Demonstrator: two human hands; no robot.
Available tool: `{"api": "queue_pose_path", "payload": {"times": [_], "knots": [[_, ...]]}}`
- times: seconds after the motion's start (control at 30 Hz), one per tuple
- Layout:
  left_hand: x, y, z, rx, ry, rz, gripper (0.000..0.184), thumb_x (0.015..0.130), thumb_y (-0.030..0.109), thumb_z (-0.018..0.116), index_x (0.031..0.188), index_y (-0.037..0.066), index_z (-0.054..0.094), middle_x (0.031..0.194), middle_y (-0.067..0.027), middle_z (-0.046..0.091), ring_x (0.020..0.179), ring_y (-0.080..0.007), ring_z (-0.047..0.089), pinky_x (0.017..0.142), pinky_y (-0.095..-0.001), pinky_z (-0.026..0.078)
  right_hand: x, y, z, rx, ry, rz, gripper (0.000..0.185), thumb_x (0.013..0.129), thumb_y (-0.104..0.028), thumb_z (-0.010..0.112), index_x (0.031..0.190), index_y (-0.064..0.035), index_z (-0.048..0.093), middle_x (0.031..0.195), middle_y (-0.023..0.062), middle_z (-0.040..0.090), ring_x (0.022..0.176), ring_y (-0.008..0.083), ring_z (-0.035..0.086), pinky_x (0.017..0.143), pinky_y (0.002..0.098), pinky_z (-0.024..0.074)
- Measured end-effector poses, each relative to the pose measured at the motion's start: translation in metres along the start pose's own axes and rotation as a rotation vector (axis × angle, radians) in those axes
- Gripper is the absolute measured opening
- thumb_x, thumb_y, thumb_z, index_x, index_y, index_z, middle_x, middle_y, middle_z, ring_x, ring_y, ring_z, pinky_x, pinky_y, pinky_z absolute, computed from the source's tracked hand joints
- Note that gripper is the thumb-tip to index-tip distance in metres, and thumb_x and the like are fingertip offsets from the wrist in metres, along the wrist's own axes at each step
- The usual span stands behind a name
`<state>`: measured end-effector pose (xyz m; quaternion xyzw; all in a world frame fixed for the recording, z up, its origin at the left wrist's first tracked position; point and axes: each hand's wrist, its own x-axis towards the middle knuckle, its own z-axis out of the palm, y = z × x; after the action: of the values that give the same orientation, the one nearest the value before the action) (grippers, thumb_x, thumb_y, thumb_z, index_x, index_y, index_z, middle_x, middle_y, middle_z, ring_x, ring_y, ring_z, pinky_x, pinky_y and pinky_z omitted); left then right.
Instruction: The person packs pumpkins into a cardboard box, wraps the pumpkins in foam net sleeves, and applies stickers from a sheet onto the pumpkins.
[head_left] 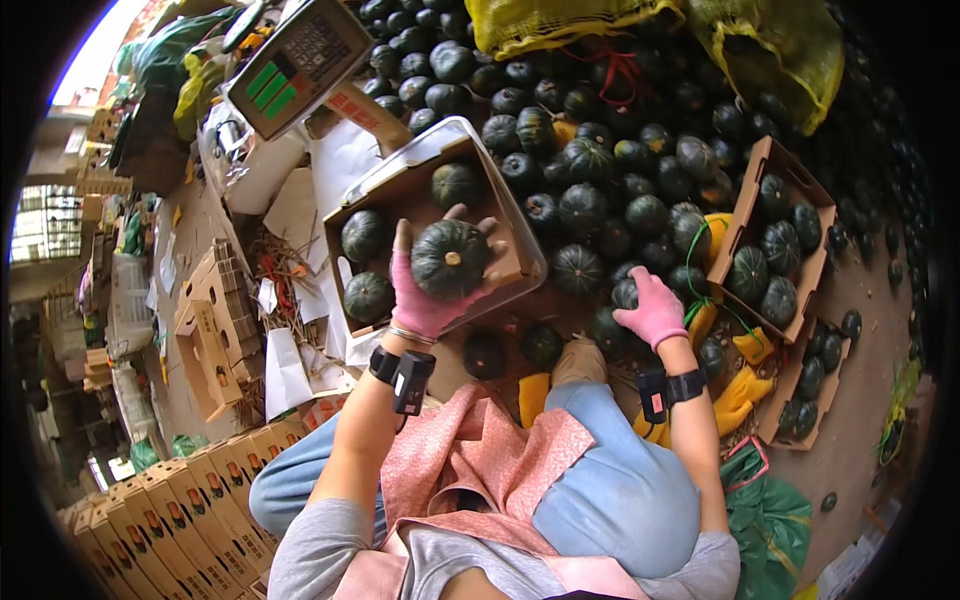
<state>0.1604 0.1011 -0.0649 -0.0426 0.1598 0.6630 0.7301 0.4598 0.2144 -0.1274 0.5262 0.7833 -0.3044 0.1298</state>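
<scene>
My left hand (435, 290), in a pink glove with bare fingertips, is wrapped round a dark green squash (449, 259) above an open cardboard box (492, 200). Inside the box lie several squashes, one at the top (456, 186) and others along its left side (367, 236). The box rests on the metal tray (533, 262) of a scale. My right hand (652, 311), gloved in pink too, has its fingers round a small dark squash (625, 294) at the near edge of the pile.
A scale display (300, 65) stands behind the box. Squashes (583, 208) cover the floor ahead. Filled boxes (745, 215) are at the right, yellow mesh sacks (570, 22) at the back. Flat cartons (190, 500) line the lower left. A green sack (770, 520) lies by my right arm.
</scene>
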Motion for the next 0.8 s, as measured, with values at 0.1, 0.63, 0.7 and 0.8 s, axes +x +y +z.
{"api": "queue_pose_path", "payload": {"times": [0.1, 0.63, 0.7, 0.8], "knots": [[-0.003, -0.004, -0.005, -0.129, -0.072, -0.035, 0.071, 0.085, 0.068, 0.045, 0.135, 0.018, 0.045, 0.137, -0.0192, 0.043, 0.117, -0.0403, 0.047, 0.085, -0.0526, 0.048, -0.001, -0.004, -0.003, -0.051, 0.007, 0.019, 0.068, 0.065, -0.038, 0.075, 0.120, -0.0121, 0.045, 0.112, 0.0164, 0.058, 0.104, 0.0353, 0.059, 0.086, 0.0450, 0.0492], [-0.003, -0.174, -0.061, 0.873, 0.175, -0.389, 0.055, 0.081, 0.016, 0.074, 0.128, 0.007, 0.045, 0.112, -0.0081, 0.057, 0.103, -0.0146, 0.055, 0.091, -0.0300, 0.047, -0.003, 0.026, 0.017, 0.524, 0.225, -0.143, 0.054, 0.069, -0.036, 0.077, 0.114, -0.0153, 0.055, 0.103, 0.0155, 0.065, 0.096, 0.0349, 0.063, 0.086, 0.0399, 0.0494], [0.002, -0.186, -0.068, 1.011, 0.084, -0.347, 0.060, 0.083, 0.022, 0.073, 0.132, 0.008, 0.043, 0.110, -0.0087, 0.059, 0.103, -0.0159, 0.055, 0.092, -0.0301, 0.046, 0.004, 0.034, 0.026, 0.410, 0.276, -0.231, 0.053, 0.070, -0.035, 0.076, 0.114, -0.0153, 0.055, 0.107, 0.0162, 0.062, 0.100, 0.0349, 0.061, 0.088, 0.0405, 0.0485], [0.011, -0.202, -0.078, 1.251, 0.026, -0.265, 0.060, 0.085, 0.031, 0.070, 0.132, 0.007, 0.042, 0.114, -0.0130, 0.059, 0.106, -0.0211, 0.056, 0.093, -0.0329, 0.045, 0.014, 0.005, -0.029, -0.085, 0.054, -0.141, 0.055, 0.073, -0.042, 0.072, 0.118, -0.0155, 0.055, 0.107, 0.0150, 0.058, 0.102, 0.0348, 0.058, 0.087, 0.0428, 0.0481]]}}
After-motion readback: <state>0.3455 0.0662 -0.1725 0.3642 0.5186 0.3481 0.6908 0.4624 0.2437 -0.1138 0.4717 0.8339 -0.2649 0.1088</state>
